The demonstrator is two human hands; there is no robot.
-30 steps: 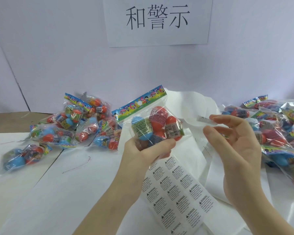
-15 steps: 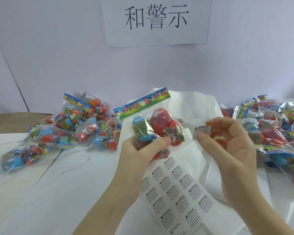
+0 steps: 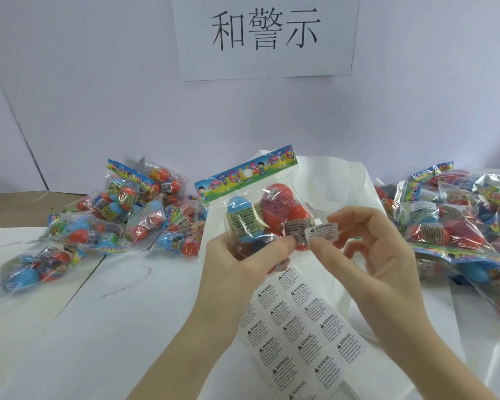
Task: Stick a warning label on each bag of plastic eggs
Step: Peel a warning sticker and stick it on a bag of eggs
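Observation:
My left hand point(image 3: 237, 262) grips the bottom of a clear bag of red and blue plastic eggs point(image 3: 260, 212) and holds it upright above the table. Its colourful header card points up and to the right. My right hand point(image 3: 378, 255) pinches a small white warning label point(image 3: 321, 231) between thumb and forefinger. The label's left edge touches the lower right of the bag. Below my hands a sheet of warning labels point(image 3: 298, 339) lies on the white table.
A pile of egg bags point(image 3: 122, 215) lies at the left, with one separate bag point(image 3: 35, 269) nearer the left edge. A bigger heap of bags point(image 3: 456, 226) fills the right side. Crumpled white paper point(image 3: 338, 186) lies behind the hands. A paper sign point(image 3: 266, 36) hangs on the wall.
My right hand has carried the label leftward, from apart from the bag to touching the bag's lower right side. The bag has tilted slightly in my left hand.

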